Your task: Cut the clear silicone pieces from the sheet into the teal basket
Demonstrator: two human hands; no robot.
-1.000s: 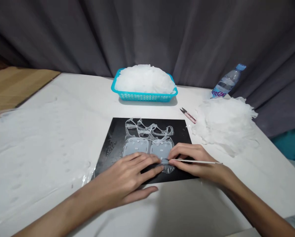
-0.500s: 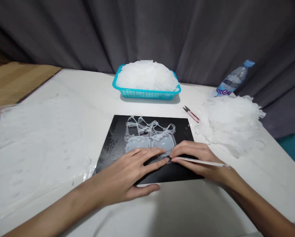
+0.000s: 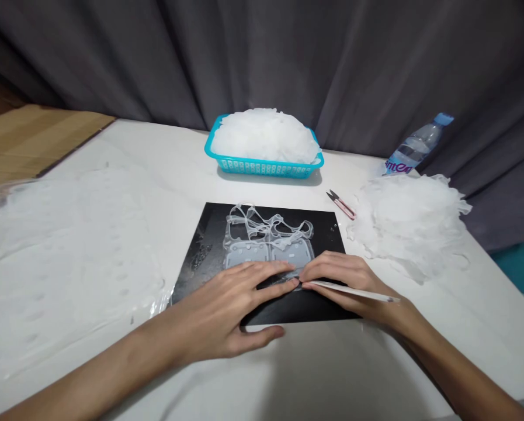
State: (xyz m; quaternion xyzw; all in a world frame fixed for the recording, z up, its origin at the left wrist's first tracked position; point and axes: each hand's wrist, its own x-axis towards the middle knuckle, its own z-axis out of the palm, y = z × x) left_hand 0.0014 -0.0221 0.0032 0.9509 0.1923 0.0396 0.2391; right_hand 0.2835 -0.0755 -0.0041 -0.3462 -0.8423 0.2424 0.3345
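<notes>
A translucent moulded sheet (image 3: 291, 255) with rounded rectangular panels lies on a black board (image 3: 209, 245). Its thin, cut-out upper strip (image 3: 248, 225) is bunched in loops over the panels' far edge. My left hand (image 3: 239, 298) rests flat on the sheet's near part, fingers stretched and thumb apart over the board's front edge. In my right hand (image 3: 344, 275) is a slim white pen-like tool (image 3: 351, 289), pinched close to the sheet beside my left fingertips. The tool's tip is hidden by the fingers, and my left hand covers part of the sheet.
Behind the board stands a blue basket (image 3: 266, 169) heaped with white translucent pieces (image 3: 266, 137). Pink-handled thread snips (image 3: 341, 206) lie near a pile of clear scraps (image 3: 413, 219). A water bottle (image 3: 419, 146) leans at the back right. Large translucent sheets (image 3: 69, 251) cover the left side.
The right hand and its tool have shifted very slightly to the left, and the tool's rear end sits a little lower. The view has moved a bit; the left hand stays pressed down.
</notes>
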